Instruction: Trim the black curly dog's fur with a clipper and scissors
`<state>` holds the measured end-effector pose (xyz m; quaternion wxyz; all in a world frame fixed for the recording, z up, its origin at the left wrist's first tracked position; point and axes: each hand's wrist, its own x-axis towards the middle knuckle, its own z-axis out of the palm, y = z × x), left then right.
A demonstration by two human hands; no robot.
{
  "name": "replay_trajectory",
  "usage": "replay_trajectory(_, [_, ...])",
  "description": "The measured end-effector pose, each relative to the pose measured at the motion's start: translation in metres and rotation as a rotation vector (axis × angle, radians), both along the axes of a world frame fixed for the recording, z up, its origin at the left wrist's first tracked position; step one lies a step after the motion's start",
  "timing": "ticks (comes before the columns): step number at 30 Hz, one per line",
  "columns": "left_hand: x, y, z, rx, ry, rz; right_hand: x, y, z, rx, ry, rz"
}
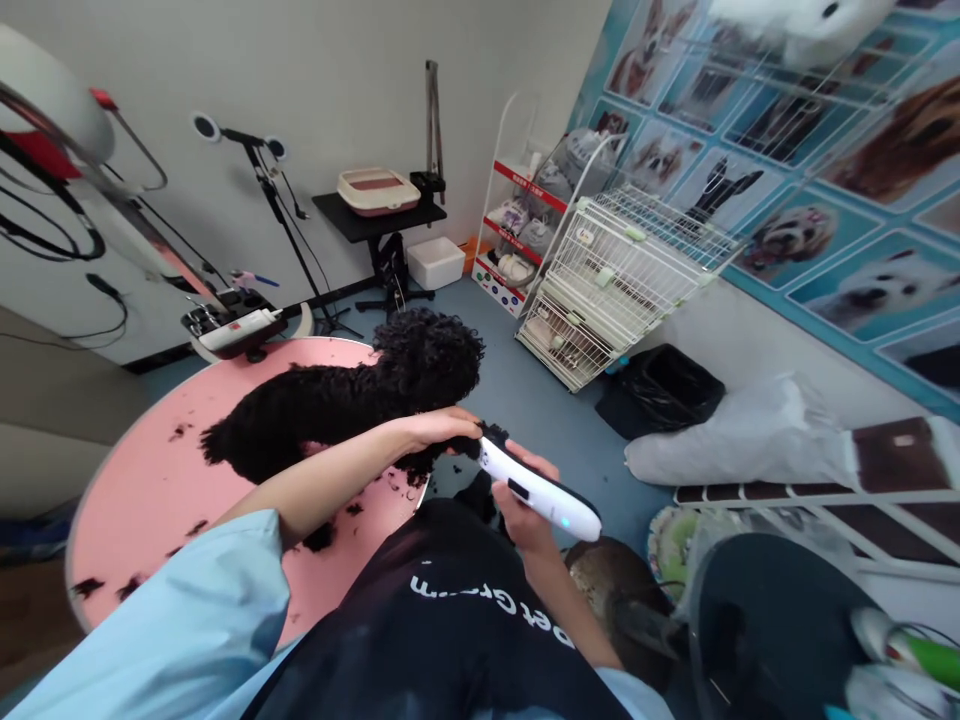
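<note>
A black curly-haired dog point(322, 405) stands on a round pink grooming table point(135, 480), its fluffy head point(431, 360) toward the table's right edge. My left hand point(442, 425) reaches across its front and is closed on a front leg point(469, 447), which is held out past the edge; the fingertips are partly hidden. In my right hand point(525, 500) is a white cordless hair clipper point(544, 488) with a blue light. Its blade end touches or nearly touches the dark fur by my left fingers. Loose tufts of black hair point(90, 587) lie on the pink surface.
A tool holder point(236, 332) is fixed at the table's back edge. Beyond stand a black side table point(379, 222) with a litter tray, a white shelf rack point(525, 215) and wire cages point(607, 290). To the right are a black-lined bin point(667, 385) and a dark stool point(780, 620).
</note>
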<state>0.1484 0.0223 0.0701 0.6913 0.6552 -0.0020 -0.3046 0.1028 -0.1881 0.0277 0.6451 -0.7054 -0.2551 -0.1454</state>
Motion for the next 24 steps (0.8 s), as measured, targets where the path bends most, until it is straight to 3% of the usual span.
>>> replay_trajectory(2, [-0.001,0.001,0.001,-0.036,-0.022,-0.042,-0.003,-0.001,0.0,0.001,-0.016,0.005])
replay_trajectory(5, [-0.002,0.002,0.003,-0.048,-0.063,-0.098,-0.005,-0.003,0.001,0.081,-0.105,-0.18])
replay_trajectory(7, [-0.002,0.003,0.004,-0.036,-0.076,-0.094,-0.005,-0.002,0.001,0.08,-0.119,-0.23])
replay_trajectory(11, [-0.003,0.006,0.006,-0.025,-0.079,-0.043,-0.008,0.0,0.002,0.004,-0.059,-0.107])
replay_trajectory(16, [-0.007,0.008,0.009,-0.013,-0.123,-0.036,-0.008,0.003,0.003,0.084,-0.097,-0.146])
replay_trajectory(21, [-0.011,0.008,0.011,0.015,-0.131,-0.011,-0.008,0.008,0.004,-0.067,-0.055,-0.067])
replay_trajectory(24, [-0.012,0.008,0.008,0.007,-0.131,-0.018,-0.011,0.008,0.003,-0.076,-0.039,-0.066])
